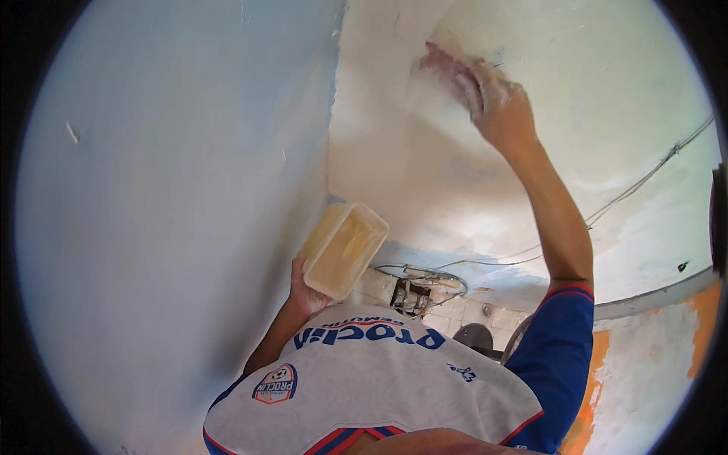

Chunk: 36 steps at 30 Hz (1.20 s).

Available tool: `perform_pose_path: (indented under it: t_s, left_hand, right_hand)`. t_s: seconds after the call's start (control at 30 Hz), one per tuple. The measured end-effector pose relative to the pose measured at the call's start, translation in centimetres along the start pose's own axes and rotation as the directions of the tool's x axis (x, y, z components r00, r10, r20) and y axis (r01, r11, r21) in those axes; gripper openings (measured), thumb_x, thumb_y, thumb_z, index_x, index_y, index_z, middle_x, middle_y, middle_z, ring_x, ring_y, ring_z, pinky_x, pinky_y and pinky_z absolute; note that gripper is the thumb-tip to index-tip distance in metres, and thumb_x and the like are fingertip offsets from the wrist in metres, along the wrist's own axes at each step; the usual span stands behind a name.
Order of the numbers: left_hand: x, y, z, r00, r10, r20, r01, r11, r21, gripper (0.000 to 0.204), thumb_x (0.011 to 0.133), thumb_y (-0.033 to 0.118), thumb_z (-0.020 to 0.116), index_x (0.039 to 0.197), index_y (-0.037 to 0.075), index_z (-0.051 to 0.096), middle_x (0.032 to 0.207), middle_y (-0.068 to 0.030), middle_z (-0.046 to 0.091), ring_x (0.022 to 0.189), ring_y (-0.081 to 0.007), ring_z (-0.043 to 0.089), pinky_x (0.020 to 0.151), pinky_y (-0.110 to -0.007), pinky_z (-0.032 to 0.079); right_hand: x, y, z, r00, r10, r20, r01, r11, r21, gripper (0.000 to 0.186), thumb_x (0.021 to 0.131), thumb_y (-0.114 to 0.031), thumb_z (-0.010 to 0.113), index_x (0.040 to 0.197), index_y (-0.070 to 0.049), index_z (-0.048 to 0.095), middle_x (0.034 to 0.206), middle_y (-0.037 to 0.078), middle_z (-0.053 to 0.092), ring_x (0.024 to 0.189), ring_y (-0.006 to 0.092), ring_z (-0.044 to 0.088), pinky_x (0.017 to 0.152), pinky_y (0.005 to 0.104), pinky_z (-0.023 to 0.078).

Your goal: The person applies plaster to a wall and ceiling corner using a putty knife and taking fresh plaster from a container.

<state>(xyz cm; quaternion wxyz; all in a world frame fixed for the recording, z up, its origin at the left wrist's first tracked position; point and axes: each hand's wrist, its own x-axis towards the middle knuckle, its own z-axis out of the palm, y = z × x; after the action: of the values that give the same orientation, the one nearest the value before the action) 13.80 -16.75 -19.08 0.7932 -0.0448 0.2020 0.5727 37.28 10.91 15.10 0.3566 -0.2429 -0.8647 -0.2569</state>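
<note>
My left hand (305,292) grips the near end of a yellowish rectangular plastic tub (345,248), held tilted close to the wall corner. My right hand (497,106) is raised high and presses a pinkish flat pad or scraper (451,72) against the white wall (409,152), where fresh white filler is smeared. My white and blue shirt fills the lower middle of the view.
A pale blue wall (174,189) stands on the left and meets the white wall at a corner. A thin cable (637,186) runs along the right wall. Below lie a tangle of wire and a small device (413,292) on tiled floor, and orange-patched wall (705,318).
</note>
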Motion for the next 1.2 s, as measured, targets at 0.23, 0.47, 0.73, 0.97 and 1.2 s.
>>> perform_pose_path:
  t_s: [0.23, 0.47, 0.73, 0.97, 1.2]
  left_hand:
    - [-1.2, -0.5, -0.6, 0.998, 0.039, -0.039, -0.042, 0.996, -0.076, 0.075, 0.096, 0.062, 0.037, 0.154, 0.015, 0.049, 0.150, -0.0101, 0.057, 0.134, -0.0310, 0.059, 0.107, -0.051, 0.052]
    - [-1.8, -0.7, 1.1, 0.991, 0.088, -0.097, -0.093, 0.995, -0.048, 0.076, 0.097, 0.062, 0.035, 0.154, 0.014, 0.048, 0.150, -0.0112, 0.057, 0.134, -0.0311, 0.059, 0.107, -0.052, 0.052]
    - [-1.2, -0.2, 0.0, 0.995, 0.091, -0.036, -0.093, 0.995, -0.047, 0.076, 0.097, 0.063, 0.035, 0.154, 0.016, 0.048, 0.151, -0.0105, 0.057, 0.134, -0.0313, 0.059, 0.107, -0.053, 0.052]
    - [-0.6, 0.1, 0.5, 0.998, 0.067, -0.018, -0.068, 0.997, -0.032, 0.075, 0.097, 0.063, 0.036, 0.154, 0.017, 0.048, 0.151, -0.0097, 0.057, 0.134, -0.0314, 0.059, 0.107, -0.053, 0.052]
    - [-0.8, 0.6, 0.5, 0.995, 0.082, -0.059, -0.086, 0.994, -0.071, 0.073, 0.097, 0.062, 0.037, 0.153, 0.016, 0.050, 0.150, -0.0091, 0.058, 0.134, -0.0307, 0.059, 0.108, -0.053, 0.051]
  right_hand:
    - [1.4, -2.4, -4.4, 0.932, 0.326, -0.157, -0.246, 0.890, 0.384, 0.020, 0.098, -0.019, 0.072, 0.114, -0.008, 0.068, 0.097, 0.012, 0.076, 0.064, 0.0315, 0.071, 0.059, 0.0369, 0.058]
    - [1.9, 2.1, -3.2, 0.939, -0.044, -0.340, -0.008, 0.988, -0.151, 0.022, 0.096, -0.018, 0.072, 0.114, -0.008, 0.067, 0.103, 0.005, 0.076, 0.068, 0.0263, 0.073, 0.054, 0.0344, 0.058]
    - [1.6, 0.2, -2.7, 0.971, -0.161, -0.176, 0.142, 0.983, -0.117, 0.020, 0.098, -0.018, 0.071, 0.114, -0.007, 0.067, 0.099, 0.013, 0.076, 0.076, 0.0394, 0.073, 0.066, 0.0440, 0.059]
    - [-1.3, -0.8, -0.1, 0.972, -0.220, -0.077, 0.213, 0.973, -0.087, 0.028, 0.093, -0.012, 0.070, 0.121, -0.010, 0.068, 0.099, 0.009, 0.076, 0.073, 0.0285, 0.074, 0.058, 0.0386, 0.060]
    - [1.1, 0.0, -2.4, 0.940, 0.187, -0.287, -0.157, 0.980, 0.122, 0.021, 0.095, -0.012, 0.070, 0.115, -0.010, 0.068, 0.098, 0.011, 0.076, 0.074, 0.0269, 0.074, 0.056, 0.0386, 0.059]
